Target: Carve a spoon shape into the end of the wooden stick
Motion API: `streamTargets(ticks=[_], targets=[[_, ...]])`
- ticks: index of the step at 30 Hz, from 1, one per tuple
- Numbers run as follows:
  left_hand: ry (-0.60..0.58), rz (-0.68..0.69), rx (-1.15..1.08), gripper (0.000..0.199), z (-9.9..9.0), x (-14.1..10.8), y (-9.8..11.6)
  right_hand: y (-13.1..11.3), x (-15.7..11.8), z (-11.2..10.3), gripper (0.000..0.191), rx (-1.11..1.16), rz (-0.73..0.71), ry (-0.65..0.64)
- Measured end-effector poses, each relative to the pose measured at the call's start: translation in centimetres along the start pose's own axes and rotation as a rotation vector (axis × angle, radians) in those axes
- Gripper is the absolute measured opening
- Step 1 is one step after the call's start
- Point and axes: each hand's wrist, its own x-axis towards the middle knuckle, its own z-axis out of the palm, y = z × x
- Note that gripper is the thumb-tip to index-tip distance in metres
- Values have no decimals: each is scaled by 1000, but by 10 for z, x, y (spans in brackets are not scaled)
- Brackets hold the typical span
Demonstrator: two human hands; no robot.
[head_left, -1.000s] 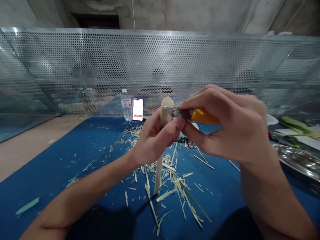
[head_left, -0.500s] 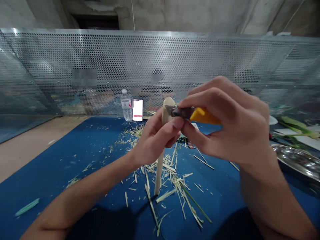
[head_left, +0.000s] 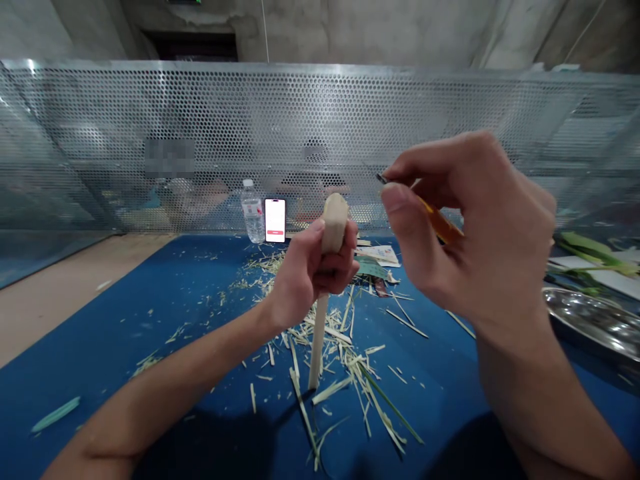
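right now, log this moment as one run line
left hand: grips pale carved stick upright | right hand: pinches yellow utility knife, apart from stick | below: fibrous shavings on blue mat

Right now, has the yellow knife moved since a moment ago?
Yes. The yellow utility knife has lifted up and to the right, farther from the phone, and its blade is now off the pale carved stick.

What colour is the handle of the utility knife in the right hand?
Orange-yellow: the knife handle in the right hand shows best in the head view.
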Motion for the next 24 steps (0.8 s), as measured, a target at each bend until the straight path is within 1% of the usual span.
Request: streamTargets(ticks=[3, 8, 10, 12, 15, 17, 19, 22, 24], targets=[[8, -2, 8, 35, 1, 0, 0, -1, 0, -1, 7, 12, 6, 1], [4, -1, 14, 36, 0, 0, 0, -4, 0, -2, 15, 23, 49, -79], [3, 3, 12, 35, -1, 0, -1, -4, 0, -1, 14, 19, 23, -86], [-4, 17, -3, 33, -1, 0, -3, -2, 0, -1, 11, 15, -35, -86], [20, 41, -33, 28, -1, 0, -4, 1, 0, -2, 12, 24, -103, -182], [53, 42, -35, 28, 0, -1, -4, 3, 0, -4, 13, 2, -110, -269], [58, 47, -32, 27, 0, 0, -4, 4, 0, -7, 12, -26, -117, -312], [9, 92, -4, 22, -4, 2, -9, 6, 1, -10, 13, -40, -146, -340], [-36, 154, 34, 19, -8, 3, -15, 7, 0, -11, 15, -60, -166, -359]])
